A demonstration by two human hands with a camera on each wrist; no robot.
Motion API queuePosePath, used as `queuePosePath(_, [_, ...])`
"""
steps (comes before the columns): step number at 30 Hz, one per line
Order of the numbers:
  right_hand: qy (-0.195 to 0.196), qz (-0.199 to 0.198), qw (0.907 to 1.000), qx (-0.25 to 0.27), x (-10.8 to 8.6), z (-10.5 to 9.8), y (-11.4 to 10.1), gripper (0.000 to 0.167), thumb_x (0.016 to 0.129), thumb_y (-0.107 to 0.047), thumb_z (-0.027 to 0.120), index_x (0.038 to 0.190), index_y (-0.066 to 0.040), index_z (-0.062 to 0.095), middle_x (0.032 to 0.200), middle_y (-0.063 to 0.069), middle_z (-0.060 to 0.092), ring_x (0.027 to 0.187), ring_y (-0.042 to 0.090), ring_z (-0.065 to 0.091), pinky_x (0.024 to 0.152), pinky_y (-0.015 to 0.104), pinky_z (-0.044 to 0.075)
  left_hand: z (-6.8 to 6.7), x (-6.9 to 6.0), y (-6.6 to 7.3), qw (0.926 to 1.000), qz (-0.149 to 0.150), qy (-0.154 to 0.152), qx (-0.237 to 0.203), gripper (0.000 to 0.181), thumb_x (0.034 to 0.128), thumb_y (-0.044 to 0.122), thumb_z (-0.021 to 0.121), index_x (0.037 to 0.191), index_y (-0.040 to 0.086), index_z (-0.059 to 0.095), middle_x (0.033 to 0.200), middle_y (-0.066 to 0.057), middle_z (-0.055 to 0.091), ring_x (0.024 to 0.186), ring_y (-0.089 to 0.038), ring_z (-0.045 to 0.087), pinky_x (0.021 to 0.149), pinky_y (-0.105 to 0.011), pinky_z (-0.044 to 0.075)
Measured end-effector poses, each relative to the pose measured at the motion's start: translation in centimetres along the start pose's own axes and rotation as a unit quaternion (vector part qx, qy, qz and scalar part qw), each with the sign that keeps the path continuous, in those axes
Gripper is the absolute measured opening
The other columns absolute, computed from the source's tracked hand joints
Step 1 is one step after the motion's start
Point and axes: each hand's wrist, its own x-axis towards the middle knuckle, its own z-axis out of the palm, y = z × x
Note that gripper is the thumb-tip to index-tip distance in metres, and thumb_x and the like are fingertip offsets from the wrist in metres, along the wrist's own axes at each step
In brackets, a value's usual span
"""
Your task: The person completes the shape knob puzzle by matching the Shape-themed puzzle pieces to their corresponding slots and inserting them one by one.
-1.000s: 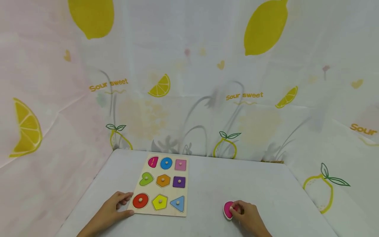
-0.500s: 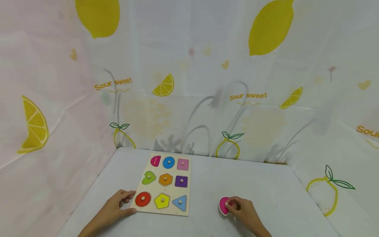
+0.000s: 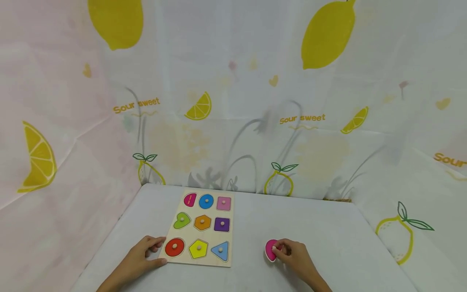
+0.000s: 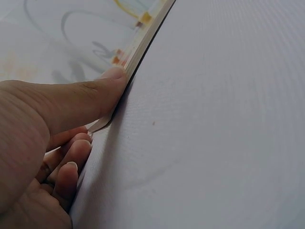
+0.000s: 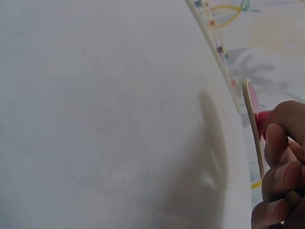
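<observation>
A pale wooden knob puzzle board (image 3: 182, 231) lies on the table at centre left in the head view. Several coloured pieces with small knobs sit in it. Its far-left recess (image 3: 189, 199) is pink and half-round, with lettering and no knob. My left hand (image 3: 140, 255) holds the near-left corner, thumb (image 4: 95, 100) at the front edge and fingers at the left edge. Right of the board, my right hand (image 3: 295, 257) pinches a pink puzzle piece (image 3: 270, 250) by its knob. The right wrist view shows this puzzle piece (image 5: 249, 102) edge-on, raised off the table.
The white-covered table (image 3: 310, 219) extends around the board and to the right. Behind and at both sides hangs a lemon-printed cloth (image 3: 233, 93), meeting the table's far edge.
My right hand has carried the pink puzzle piece a little left and away from me, toward the board. My left hand stays at the board's corner. The head view shifts slightly.
</observation>
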Motion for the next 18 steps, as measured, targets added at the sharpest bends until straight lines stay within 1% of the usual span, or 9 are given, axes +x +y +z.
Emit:
queuePosePath(3, [0.000, 0.002, 1.0000, 0.006, 0.2, 0.1, -0.2, 0.012, 0.088, -0.018, 0.082, 0.091, -0.012, 0.073, 0.063, -0.009, 0.052, 0.059, 0.001, 0.047, 0.053, 0.020, 0.039, 0.0, 0.1, 0.0, 1.0000, -0.006, 0.001, 0.002, 0.070, 0.0772, 0.032, 0.091, 0.136, 0.005, 0.064, 0.103, 0.001, 0.055, 0.091, -0.011, 0.048, 0.078, -0.025, 0.044])
queuePosePath(9, [-0.008, 0.007, 0.9998, 0.015, 0.8, 0.5, -0.1, 0.012, 0.089, -0.021, 0.082, 0.092, -0.012, 0.073, 0.064, -0.009, 0.053, 0.059, 0.001, 0.047, 0.052, 0.019, 0.038, 0.0, 0.1, 0.3, 0.9999, -0.008, 0.003, 0.007, 0.070, 0.0764, 0.032, 0.092, 0.135, 0.004, 0.065, 0.102, 0.001, 0.054, 0.091, -0.011, 0.048, 0.078, -0.025, 0.044])
queuePosePath(12, [-0.012, 0.000, 0.9999, 0.011, 1.2, 0.7, -0.1, 0.013, 0.089, -0.023, 0.082, 0.091, -0.014, 0.073, 0.063, -0.009, 0.053, 0.058, 0.001, 0.047, 0.052, 0.020, 0.038, 0.0, 0.1, 0.4, 0.9998, -0.019, 0.002, 0.004, 0.071, 0.0757, 0.032, 0.092, 0.135, 0.004, 0.065, 0.102, 0.001, 0.055, 0.092, -0.012, 0.049, 0.078, -0.024, 0.044])
queuePosePath(17, [-0.012, -0.014, 0.9998, 0.011, 1.6, 1.0, -0.4, 0.013, 0.090, -0.023, 0.081, 0.091, -0.014, 0.073, 0.063, -0.010, 0.053, 0.058, 0.001, 0.047, 0.052, 0.020, 0.038, 0.0, 0.1, 0.3, 0.9999, -0.016, 0.002, 0.001, 0.072, 0.0757, 0.034, 0.092, 0.135, 0.005, 0.065, 0.103, 0.001, 0.055, 0.092, -0.012, 0.048, 0.078, -0.024, 0.044])
queuePosePath(18, [-0.013, -0.015, 0.9997, 0.012, 1.7, 1.0, -0.5, 0.013, 0.090, -0.023, 0.081, 0.091, -0.013, 0.073, 0.063, -0.010, 0.053, 0.058, 0.001, 0.047, 0.052, 0.020, 0.038, 0.1, 0.0, 0.2, 0.9998, -0.019, 0.002, -0.001, 0.072, 0.0753, 0.034, 0.092, 0.135, 0.005, 0.065, 0.103, 0.001, 0.054, 0.091, -0.012, 0.048, 0.078, -0.024, 0.044])
